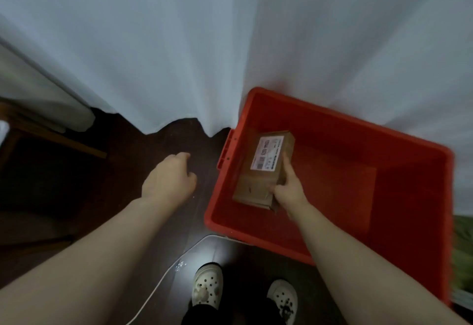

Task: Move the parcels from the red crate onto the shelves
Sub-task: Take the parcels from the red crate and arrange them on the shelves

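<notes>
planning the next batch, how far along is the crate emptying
Looks nearly done: the red plastic crate shows a bare floor and only one brown cardboard parcel with a white label. In hand: the right hand grips that parcel's edge; the left hand holds nothing. Left: lifting it out onto the shelves, which are out of view.

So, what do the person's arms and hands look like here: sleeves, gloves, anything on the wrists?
The left hand and right hand wear no gloves, and the forearms behind them are bare, with no sleeves in view. No watch, band or ring shows, though the picture is slightly blurred.
</notes>
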Demonstrator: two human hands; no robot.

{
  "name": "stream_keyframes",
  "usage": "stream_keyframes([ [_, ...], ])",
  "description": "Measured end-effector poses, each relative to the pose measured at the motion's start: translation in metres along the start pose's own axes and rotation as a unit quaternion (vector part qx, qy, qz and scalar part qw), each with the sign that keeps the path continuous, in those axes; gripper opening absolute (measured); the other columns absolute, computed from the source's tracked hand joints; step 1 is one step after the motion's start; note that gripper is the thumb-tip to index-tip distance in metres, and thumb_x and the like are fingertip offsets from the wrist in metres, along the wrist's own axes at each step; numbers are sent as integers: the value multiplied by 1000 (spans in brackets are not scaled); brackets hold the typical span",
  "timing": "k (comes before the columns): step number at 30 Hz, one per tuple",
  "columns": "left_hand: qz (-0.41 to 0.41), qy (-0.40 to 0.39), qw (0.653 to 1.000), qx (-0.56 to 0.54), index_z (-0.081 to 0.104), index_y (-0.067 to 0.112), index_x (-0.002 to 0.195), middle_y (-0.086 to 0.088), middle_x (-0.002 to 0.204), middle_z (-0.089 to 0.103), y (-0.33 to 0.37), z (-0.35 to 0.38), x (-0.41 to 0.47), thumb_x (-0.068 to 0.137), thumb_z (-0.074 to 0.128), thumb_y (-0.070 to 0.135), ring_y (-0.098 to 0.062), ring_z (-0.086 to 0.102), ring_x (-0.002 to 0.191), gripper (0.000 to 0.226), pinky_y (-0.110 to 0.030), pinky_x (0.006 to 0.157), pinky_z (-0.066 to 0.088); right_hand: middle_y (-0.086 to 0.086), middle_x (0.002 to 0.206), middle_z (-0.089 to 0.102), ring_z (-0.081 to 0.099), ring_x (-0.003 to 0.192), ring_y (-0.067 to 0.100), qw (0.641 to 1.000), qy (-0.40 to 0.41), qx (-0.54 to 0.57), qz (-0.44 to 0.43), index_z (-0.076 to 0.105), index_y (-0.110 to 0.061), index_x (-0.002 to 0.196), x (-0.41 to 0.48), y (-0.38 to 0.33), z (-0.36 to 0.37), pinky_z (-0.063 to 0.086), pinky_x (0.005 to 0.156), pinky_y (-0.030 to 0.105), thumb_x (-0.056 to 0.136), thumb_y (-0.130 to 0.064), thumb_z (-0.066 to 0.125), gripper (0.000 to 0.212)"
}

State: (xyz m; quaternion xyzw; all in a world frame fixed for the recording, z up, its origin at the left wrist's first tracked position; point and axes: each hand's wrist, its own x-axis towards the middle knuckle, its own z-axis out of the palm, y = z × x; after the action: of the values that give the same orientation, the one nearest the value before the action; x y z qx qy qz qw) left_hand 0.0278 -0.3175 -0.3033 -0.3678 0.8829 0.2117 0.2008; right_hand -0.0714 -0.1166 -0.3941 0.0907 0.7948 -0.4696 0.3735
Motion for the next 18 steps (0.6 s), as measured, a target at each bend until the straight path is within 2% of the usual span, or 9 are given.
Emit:
stream_keyframes([
  [2,17,6,999,-27,39,18,143,-8,134,51,22,-22,-19,89,50,15,-28,52,119,55,-36,89,44,5,130,56,57,111,19,998,9,53,38,8,-25,153,-36,-19,-29,47,97,35,78,14,61,99],
  [3,28,10,998,-46,40,18,143,-8,134,52,34,-34,-30,88,51,14,-27,52,120,55,-35,90,44,8,131,56,57,108,21,995,13,78,63,13,-17,152,-53,-28,-44,48,93,35,78,13,62,94],
  [5,48,3,995,-82,42,16,141,-8,133,54,59,-57,-57,88,51,13,-26,52,120,54,-35,94,43,8,127,59,59,102,20,990,8,117,73,35,-11,144,-87,-45,-73,51,86,34,79,12,63,75],
  [8,73,-15,989,-131,50,12,134,-10,127,59,93,-87,-99,89,52,13,-26,56,117,45,-34,96,45,6,114,67,64,102,27,979,-3,194,66,50,-15,136,-140,-69,-111,53,90,42,75,15,61,69],
  [11,82,-37,976,-197,46,10,138,-8,132,56,129,-115,-137,91,56,22,-24,53,121,50,-30,98,41,9,109,71,66,101,32,966,-33,252,36,56,-15,130,-191,-94,-145,51,93,45,75,16,57,63],
  [13,87,-75,949,-293,53,12,129,-4,127,60,152,-133,-159,90,62,26,-22,58,114,43,-28,93,44,12,111,70,65,102,33,962,-46,269,1,58,-11,129,-225,-109,-166,48,97,47,77,14,55,58],
  [15,82,-135,895,-418,60,16,113,-5,118,66,172,-150,-179,86,68,26,-19,65,99,30,-31,86,50,15,111,69,64,99,32,958,-35,283,-31,60,-11,125,-259,-123,-187,49,94,46,79,13,54,53],
  [16,74,-155,873,-456,60,14,111,-7,114,68,180,-158,-186,84,70,25,-18,67,92,31,-31,79,52,15,111,68,65,98,32,955,-22,292,-42,60,-12,124,-275,-128,-197,51,90,44,80,13,54,52],
  [18,77,-177,853,-485,55,5,120,-11,110,69,192,-174,-196,81,73,24,-19,68,86,48,-29,67,52,16,113,68,65,100,32,945,3,321,-63,60,-14,126,-306,-134,-215,52,86,42,78,11,57,54],
])
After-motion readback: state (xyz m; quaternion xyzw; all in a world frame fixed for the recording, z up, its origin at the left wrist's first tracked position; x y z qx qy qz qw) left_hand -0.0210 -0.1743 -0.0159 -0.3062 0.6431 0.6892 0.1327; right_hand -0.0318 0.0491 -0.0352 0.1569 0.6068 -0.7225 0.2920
